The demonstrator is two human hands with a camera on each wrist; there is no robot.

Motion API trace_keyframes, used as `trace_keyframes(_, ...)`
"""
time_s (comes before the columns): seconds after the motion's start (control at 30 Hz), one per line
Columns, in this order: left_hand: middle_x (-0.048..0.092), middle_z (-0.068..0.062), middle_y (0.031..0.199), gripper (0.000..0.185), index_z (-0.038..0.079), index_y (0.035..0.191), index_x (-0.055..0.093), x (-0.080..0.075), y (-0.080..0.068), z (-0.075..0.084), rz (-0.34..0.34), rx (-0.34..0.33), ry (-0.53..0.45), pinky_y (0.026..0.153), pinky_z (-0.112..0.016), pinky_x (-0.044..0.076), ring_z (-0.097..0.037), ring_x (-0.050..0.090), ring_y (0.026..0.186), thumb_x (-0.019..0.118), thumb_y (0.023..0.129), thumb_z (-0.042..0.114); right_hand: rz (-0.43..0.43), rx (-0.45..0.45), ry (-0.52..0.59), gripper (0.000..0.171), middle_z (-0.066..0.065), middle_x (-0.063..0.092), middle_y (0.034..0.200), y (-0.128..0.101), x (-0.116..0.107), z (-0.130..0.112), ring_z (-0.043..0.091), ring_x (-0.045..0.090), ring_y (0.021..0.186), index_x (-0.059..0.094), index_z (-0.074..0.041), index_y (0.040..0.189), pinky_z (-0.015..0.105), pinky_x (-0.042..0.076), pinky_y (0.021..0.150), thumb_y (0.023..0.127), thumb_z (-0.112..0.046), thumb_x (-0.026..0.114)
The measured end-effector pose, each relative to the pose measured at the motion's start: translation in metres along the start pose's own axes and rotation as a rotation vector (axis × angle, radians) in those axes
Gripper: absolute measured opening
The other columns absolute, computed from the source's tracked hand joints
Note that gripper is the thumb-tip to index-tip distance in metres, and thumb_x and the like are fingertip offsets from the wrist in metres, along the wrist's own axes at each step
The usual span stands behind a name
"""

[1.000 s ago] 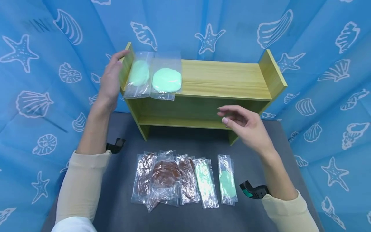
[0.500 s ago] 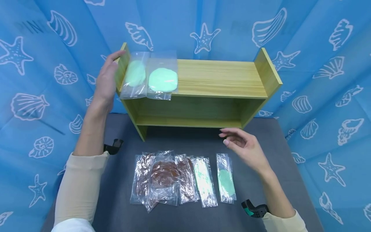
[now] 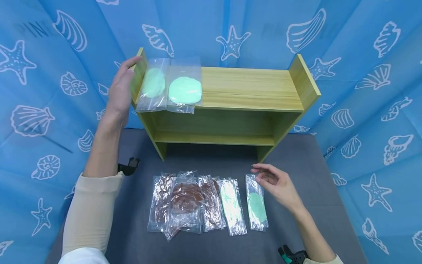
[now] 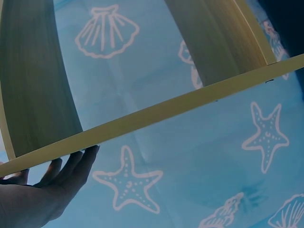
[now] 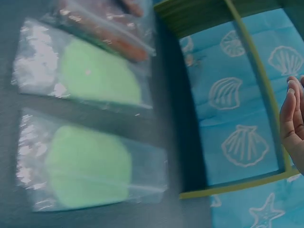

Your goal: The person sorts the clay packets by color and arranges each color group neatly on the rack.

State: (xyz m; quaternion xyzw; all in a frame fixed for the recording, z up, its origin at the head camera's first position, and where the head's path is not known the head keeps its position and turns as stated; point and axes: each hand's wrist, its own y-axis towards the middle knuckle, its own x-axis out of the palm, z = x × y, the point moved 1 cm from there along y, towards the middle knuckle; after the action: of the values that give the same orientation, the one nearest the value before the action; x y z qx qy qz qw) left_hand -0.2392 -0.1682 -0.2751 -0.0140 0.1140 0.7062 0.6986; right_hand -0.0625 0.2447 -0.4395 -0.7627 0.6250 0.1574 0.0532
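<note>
A two-tier wooden shelf (image 3: 247, 90) stands at the back of the table. My left hand (image 3: 119, 91) rests along its left side panel; in the left wrist view the fingertips (image 4: 90, 153) meet the panel's edge. On the upper board, at the left, lie two clear bags holding pale green discs, a left bag (image 3: 154, 83) and a right bag (image 3: 185, 90). My right hand (image 3: 276, 185), fingers loosely bent and holding nothing, hovers at the top end of a narrow clear bag with a green disc (image 3: 257, 207). Another green-filled bag (image 3: 233, 207) lies just left of it.
Several overlapping clear bags with brown contents (image 3: 188, 198) lie on the dark grey tabletop (image 3: 214, 247), left of the green ones. A blue curtain (image 3: 257, 33) printed with white shells and starfish hangs behind and at both sides.
My right hand has come down and toward me, from in front of the shelf to the rightmost green bag. The left hand stays on the side panel. The head view has shifted slightly.
</note>
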Motion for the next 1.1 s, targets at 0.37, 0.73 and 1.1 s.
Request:
trace_keyframes(0.37,0.029,0.005,0.156,0.048,0.027,0.150,0.042,-0.001,0.000,0.000,0.000,0.006,-0.003,0.106,-0.036,0.022,-0.017,0.026,0.135,0.021,0.106,0.029,0.053,0.086,-0.013,0.044,0.016,0.062,0.121,-0.021,0.003,0.036,0.020,0.064,0.093,0.055,-0.003,0.135,0.024,0.055,0.075,0.093,0.001,0.067)
trace_keyframes(0.73,0.026,0.010,0.159,0.049,0.025,0.151,0.040,-0.002,0.000,0.000,-0.006,0.015,0.036,0.114,-0.035,0.015,-0.010,0.019,0.143,0.019,0.107,0.028,0.147,0.098,-0.058,0.046,0.026,0.062,0.120,-0.043,0.017,0.071,0.018,0.064,0.090,0.056,0.002,0.134,0.023,0.054,0.073,0.090,0.006,0.068)
trace_keyframes(1.1,0.027,0.009,0.158,0.049,0.026,0.151,0.040,-0.001,0.000,0.000,-0.010,0.014,0.019,0.113,-0.036,0.018,-0.012,0.021,0.142,0.019,0.107,0.028,0.218,0.149,-0.138,0.045,0.024,0.064,0.115,-0.058,0.019,0.093,0.015,0.065,0.087,0.058,0.006,0.129,0.022,0.054,0.071,0.086,0.010,0.071)
